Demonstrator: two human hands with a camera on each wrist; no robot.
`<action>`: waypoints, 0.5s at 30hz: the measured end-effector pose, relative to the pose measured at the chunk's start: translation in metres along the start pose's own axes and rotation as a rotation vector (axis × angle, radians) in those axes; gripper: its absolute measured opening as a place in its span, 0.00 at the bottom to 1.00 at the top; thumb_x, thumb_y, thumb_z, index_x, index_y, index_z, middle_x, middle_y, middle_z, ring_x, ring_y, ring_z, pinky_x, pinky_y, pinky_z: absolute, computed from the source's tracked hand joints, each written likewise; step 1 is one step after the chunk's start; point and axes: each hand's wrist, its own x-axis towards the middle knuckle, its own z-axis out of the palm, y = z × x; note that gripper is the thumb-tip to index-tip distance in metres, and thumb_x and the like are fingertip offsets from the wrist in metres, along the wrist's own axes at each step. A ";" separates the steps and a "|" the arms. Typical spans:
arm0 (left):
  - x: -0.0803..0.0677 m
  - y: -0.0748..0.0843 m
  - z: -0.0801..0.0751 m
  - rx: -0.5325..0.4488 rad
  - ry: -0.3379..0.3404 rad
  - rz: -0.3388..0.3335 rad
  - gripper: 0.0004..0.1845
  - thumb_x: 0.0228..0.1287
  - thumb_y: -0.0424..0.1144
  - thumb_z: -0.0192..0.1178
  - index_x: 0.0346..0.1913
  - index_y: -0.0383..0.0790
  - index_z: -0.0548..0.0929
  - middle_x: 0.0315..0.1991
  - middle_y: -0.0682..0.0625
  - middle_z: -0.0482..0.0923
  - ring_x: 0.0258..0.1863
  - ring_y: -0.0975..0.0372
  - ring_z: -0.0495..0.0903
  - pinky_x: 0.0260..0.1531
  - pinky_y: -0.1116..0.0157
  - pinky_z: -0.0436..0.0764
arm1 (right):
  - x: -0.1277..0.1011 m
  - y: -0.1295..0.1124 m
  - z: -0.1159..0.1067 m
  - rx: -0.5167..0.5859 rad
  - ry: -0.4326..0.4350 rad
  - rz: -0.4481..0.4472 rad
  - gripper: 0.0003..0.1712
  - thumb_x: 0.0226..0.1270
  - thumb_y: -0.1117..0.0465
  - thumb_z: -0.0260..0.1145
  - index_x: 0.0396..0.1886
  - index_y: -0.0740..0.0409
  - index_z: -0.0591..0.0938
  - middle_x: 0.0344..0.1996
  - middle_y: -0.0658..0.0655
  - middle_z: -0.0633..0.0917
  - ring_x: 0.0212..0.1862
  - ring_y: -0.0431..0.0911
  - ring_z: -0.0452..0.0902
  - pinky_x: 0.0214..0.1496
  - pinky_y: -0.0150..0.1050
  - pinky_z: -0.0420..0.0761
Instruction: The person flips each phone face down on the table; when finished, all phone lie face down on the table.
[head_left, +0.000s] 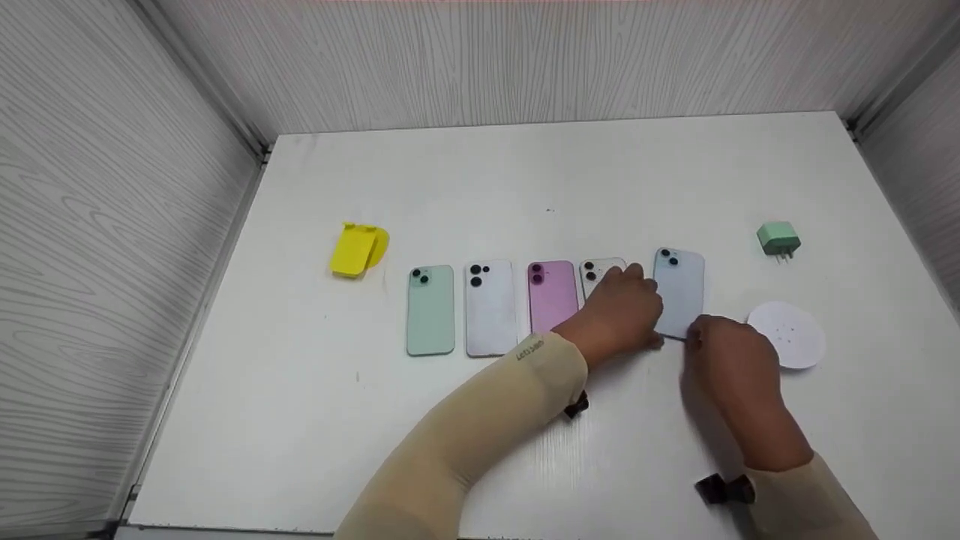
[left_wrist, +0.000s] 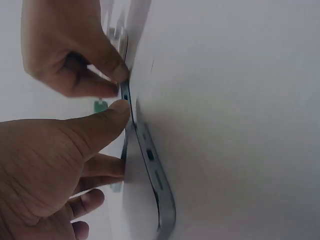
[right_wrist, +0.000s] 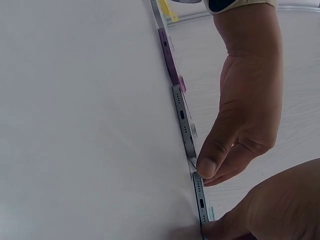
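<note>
A light blue phone [head_left: 681, 289] lies back up at the right end of a row of phones, its two camera lenses at the far end. My left hand [head_left: 619, 311] has its thumb and fingers at the near left corner of this phone and covers most of a white phone [head_left: 592, 291] beside it. With thumb and finger, my right hand [head_left: 735, 367] pinches the near right corner. In the right wrist view, both thumbs are at the bottom edge of the light blue phone [right_wrist: 201, 200], where its charging port shows.
Left along the row lie a pink phone [head_left: 553, 289], a pale lilac phone [head_left: 491, 315] and a mint green phone [head_left: 430, 315]. A yellow phone stand [head_left: 354, 251] is farther left. Right of my hands are a white disc [head_left: 795, 337] and a green plug adapter [head_left: 778, 237].
</note>
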 end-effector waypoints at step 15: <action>-0.023 0.027 0.004 0.123 0.038 0.076 0.19 0.78 0.64 0.62 0.60 0.61 0.91 0.56 0.61 0.86 0.57 0.62 0.71 0.55 0.63 0.71 | 0.000 0.004 -0.004 -0.019 -0.017 -0.001 0.05 0.71 0.75 0.68 0.42 0.70 0.89 0.30 0.69 0.90 0.31 0.61 0.87 0.31 0.56 0.84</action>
